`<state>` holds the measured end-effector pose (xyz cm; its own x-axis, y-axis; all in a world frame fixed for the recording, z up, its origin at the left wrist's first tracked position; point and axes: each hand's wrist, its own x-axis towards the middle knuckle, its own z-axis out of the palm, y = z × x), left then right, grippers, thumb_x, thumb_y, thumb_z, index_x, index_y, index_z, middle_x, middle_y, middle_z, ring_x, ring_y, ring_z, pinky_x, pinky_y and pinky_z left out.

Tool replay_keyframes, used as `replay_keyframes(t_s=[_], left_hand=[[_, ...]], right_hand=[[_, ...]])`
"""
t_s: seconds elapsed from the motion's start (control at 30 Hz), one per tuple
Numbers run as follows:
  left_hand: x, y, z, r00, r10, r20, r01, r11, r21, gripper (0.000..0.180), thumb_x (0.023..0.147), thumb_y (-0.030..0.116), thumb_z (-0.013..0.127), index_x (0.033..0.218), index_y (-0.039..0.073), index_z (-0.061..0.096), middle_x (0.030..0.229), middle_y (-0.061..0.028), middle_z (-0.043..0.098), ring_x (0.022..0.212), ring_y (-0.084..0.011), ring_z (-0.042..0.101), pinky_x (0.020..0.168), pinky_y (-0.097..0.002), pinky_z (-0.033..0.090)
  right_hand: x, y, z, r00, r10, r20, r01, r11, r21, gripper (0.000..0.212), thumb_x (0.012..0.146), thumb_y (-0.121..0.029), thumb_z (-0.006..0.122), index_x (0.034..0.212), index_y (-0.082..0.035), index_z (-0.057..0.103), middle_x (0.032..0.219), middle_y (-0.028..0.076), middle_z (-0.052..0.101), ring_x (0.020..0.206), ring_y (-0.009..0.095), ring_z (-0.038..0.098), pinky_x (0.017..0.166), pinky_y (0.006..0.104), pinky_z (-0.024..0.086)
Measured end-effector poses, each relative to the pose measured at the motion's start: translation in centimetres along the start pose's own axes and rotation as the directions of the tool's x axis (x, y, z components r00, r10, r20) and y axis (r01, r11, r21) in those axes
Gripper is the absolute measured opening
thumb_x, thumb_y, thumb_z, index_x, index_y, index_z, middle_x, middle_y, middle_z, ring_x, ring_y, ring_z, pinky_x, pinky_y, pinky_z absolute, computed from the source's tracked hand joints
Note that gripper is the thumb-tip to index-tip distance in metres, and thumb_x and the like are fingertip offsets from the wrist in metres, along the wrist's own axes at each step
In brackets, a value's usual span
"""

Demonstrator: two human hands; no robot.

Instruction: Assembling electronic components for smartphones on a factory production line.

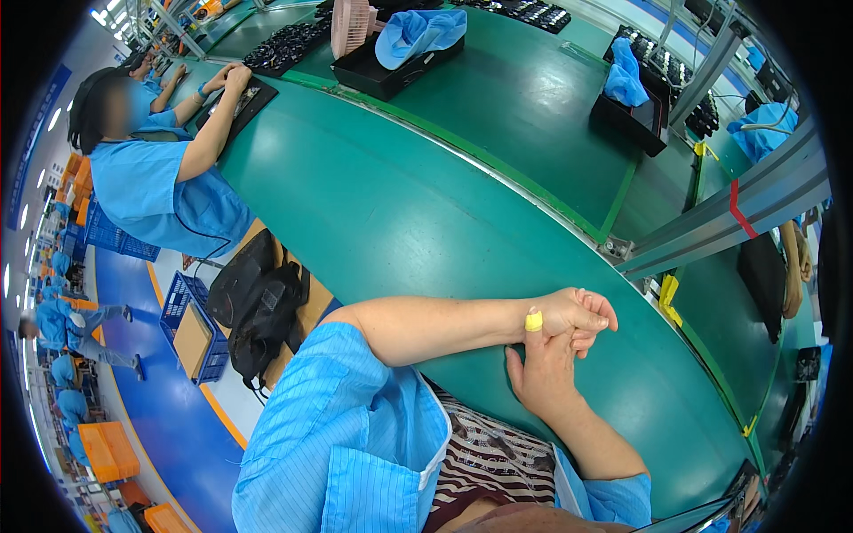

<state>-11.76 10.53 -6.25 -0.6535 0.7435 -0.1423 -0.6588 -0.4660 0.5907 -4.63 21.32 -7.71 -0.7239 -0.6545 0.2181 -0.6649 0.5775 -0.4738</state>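
Observation:
My two hands meet over the green worktop (426, 231). My left hand (573, 311) is closed, its fingers curled and its thumb lying across the front. It appears to clasp some of my right hand's fingers, though the overlap hides exactly which. My right hand (546, 377) comes up from below with its thumb apart and its index finger stretched toward my left wrist. Around that finger is a yellow finger wrap (533, 321). No tool or part shows in either hand.
Beyond the metal edge, black trays (391, 82) hold blue caps (418, 37); a pink fan (353, 27) stands beside one. A metal post (711, 213) slants at right. Left are a co-worker (160, 169), black bags (258, 306) and a blue crate (213, 355).

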Motion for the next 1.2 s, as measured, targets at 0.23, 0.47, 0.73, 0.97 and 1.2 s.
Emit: replay_keyframes(t_s=[0.23, 0.47, 0.73, 0.97, 1.2], left_hand=[[0.0, -0.1, 0.2, 1.0, -0.007, -0.009, 0.007, 1.0, 0.01, 0.011, 0.089, 0.011, 0.057, 0.096, 0.003, 0.056, 0.055, 0.0008, 0.044, 0.051, -0.0126, 0.048, 0.058, -0.0332, 0.048], [0.0, -0.4, -0.2, 0.997, -0.011, -0.077, 0.008, 0.999, -0.035, 0.017, 0.087, 0.01, 0.056, 0.101, 0.0, 0.053, 0.059, -0.0014, 0.047, 0.054, -0.0139, 0.05, 0.058, -0.0331, 0.049], [0.5, -0.1, -0.3, 0.911, 0.371, -0.178, -0.313, 0.905, 0.287, 0.019, 0.091, 0.011, 0.053, 0.106, 0.0, 0.051, 0.082, -0.0046, 0.054, 0.074, -0.016, 0.056, 0.07, -0.0286, 0.048], [-0.8, 2.1, 1.8, 0.515, 0.842, 0.16, -0.507, 0.149, 0.849, 0.009, 0.09, 0.011, 0.056, 0.089, 0.003, 0.061, 0.089, -0.0078, 0.056, 0.088, -0.0204, 0.054, 0.082, -0.032, 0.043], [-4.2, 5.5, 10.7, 0.304, 0.716, 0.628, -0.747, -0.23, 0.624, 0.012, 0.085, 0.013, 0.063, 0.077, 0.006, 0.059, 0.085, -0.0064, 0.056, 0.084, -0.0239, 0.055, 0.075, -0.0353, 0.043]], right_hand=[[-0.3, 0.2, 0.2, 1.0, -0.017, -0.023, 0.017, 1.0, -0.015, 0.086, 0.074, -0.013, 0.069, 0.145, -0.014, 0.022, 0.135, 0.047, 0.013, 0.129, 0.062, 0.015, 0.104, 0.0662, 0.014], [1.1, -0.6, -0.9, 0.995, -0.043, -0.086, 0.041, 0.999, -0.025, 0.085, 0.073, -0.011, 0.069, 0.145, -0.015, 0.023, 0.135, 0.047, 0.013, 0.128, 0.062, 0.017, 0.103, 0.0668, 0.016], [1.9, 0.4, -0.4, 0.94, -0.15, -0.307, 0.149, 0.988, -0.026, 0.098, 0.072, -0.005, 0.068, 0.147, -0.014, 0.006, 0.14, 0.042, 0.014, 0.129, 0.059, 0.019, 0.098, 0.0664, 0.02], [1.7, 1.1, 0.1, 0.88, -0.19, -0.434, 0.256, 0.962, 0.097, 0.09, 0.076, 0.0, 0.061, 0.144, 0.001, 0.001, 0.141, 0.035, 0.021, 0.119, 0.047, 0.036, 0.099, 0.0504, 0.029], [1.8, 2.2, 0.7, 0.998, -0.013, -0.059, 0.028, 0.966, 0.258, 0.077, 0.076, -0.004, 0.062, 0.141, 0.003, 0.021, 0.136, 0.023, 0.04, 0.12, 0.037, 0.042, 0.102, 0.0432, 0.031]])
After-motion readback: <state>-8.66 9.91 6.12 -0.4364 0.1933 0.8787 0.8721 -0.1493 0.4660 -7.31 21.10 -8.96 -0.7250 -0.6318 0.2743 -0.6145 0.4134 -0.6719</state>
